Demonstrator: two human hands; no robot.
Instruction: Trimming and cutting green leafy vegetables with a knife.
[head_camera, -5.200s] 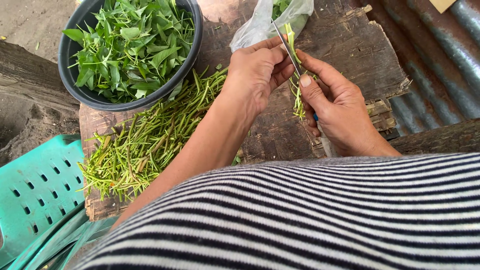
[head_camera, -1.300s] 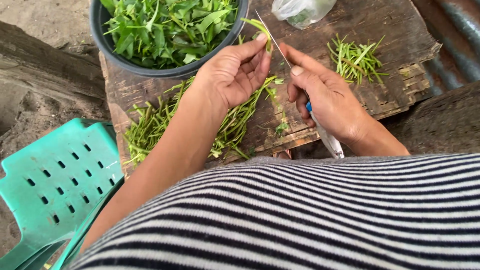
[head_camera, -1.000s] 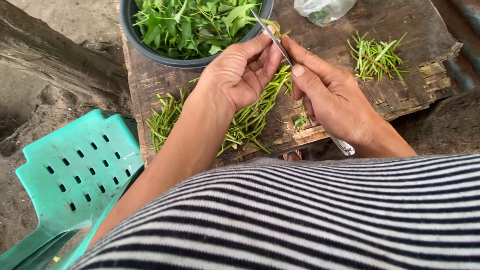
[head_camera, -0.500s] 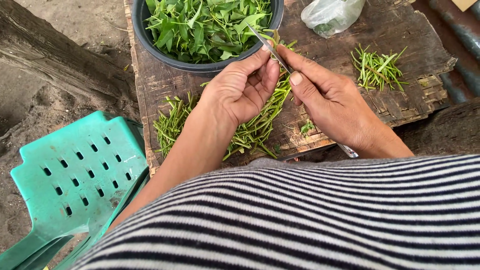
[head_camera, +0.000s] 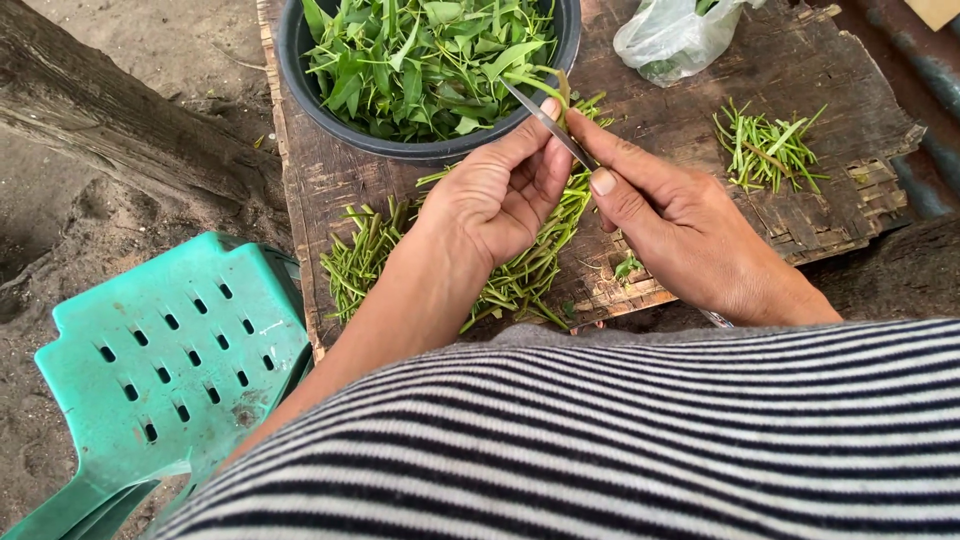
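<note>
1. From my feed, the left hand (head_camera: 495, 200) has its fingers curled shut, pinching a green stem (head_camera: 548, 85) just over the near rim of the dark bowl (head_camera: 300, 60) of leaves at the tabletop's far edge.
2. The right hand (head_camera: 680, 235) is closed around a thin knife (head_camera: 545, 122). The blade angles up across the stem, right beside the left thumb.
3. The uncut stem pile (head_camera: 500, 280) lies along the near edge of the wooden tabletop (head_camera: 690, 110), under the left hand. The short trimmed bits (head_camera: 765, 150) sit toward the right edge, and a clear plastic bag (head_camera: 670, 35) sits at the far edge.
4. To do this bit well, I reckon: keep the cuts short, angle the blade away from the thumb, and hold the stem over the bowl so the leaves land inside.
5. A green plastic stool (head_camera: 170, 360) stands off the left side.
</note>
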